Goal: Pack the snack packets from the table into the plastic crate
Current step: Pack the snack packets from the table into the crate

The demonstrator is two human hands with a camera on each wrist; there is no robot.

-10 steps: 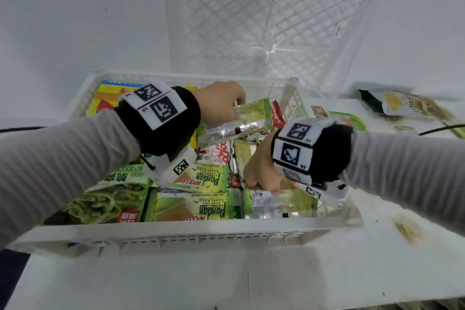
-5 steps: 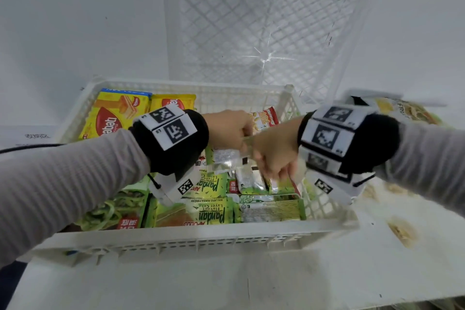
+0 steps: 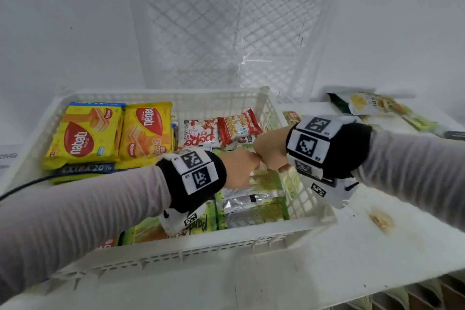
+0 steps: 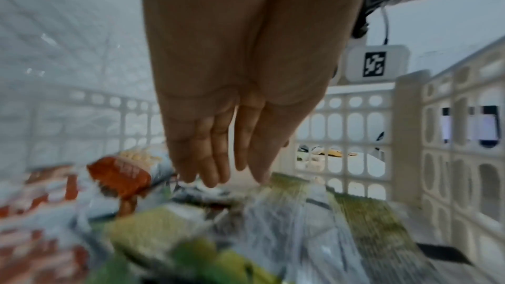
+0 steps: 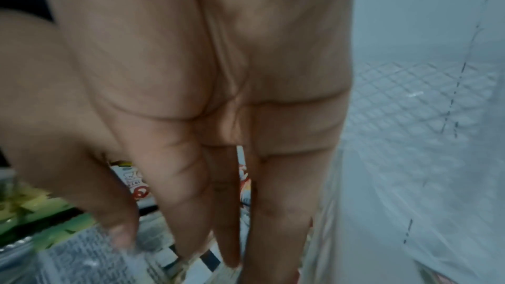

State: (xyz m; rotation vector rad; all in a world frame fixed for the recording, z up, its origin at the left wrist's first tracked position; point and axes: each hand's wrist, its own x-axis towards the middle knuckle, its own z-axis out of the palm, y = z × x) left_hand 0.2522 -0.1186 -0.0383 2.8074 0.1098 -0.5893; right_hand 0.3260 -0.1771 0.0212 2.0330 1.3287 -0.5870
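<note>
The white plastic crate (image 3: 201,246) holds several snack packets: two yellow Nabati packs (image 3: 83,133), a Popo pack (image 3: 201,133), a red peanut pack (image 3: 239,124) and green-silver packets (image 3: 254,206). My left hand (image 3: 241,168) and right hand (image 3: 270,156) meet knuckle to knuckle over the crate's right side. In the left wrist view the left hand (image 4: 218,176) points straight down, fingertips touching the green-silver packets (image 4: 273,224) beside the crate wall (image 4: 355,116). The right hand (image 5: 191,245) also reaches down with straight fingers onto a silver-green packet (image 5: 82,256). Neither hand grips anything.
A second white crate (image 3: 231,40) leans upright against the wall behind. More green and yellow packets (image 3: 372,103) lie on the table (image 3: 377,259) at the far right. A brown stain (image 3: 382,219) marks the table right of the crate. A black cable (image 3: 25,184) runs in from the left.
A second ago my left hand held a green-silver packet above the crate. Both hands have since come together and gone down at the right side; the packet now lies among the others.
</note>
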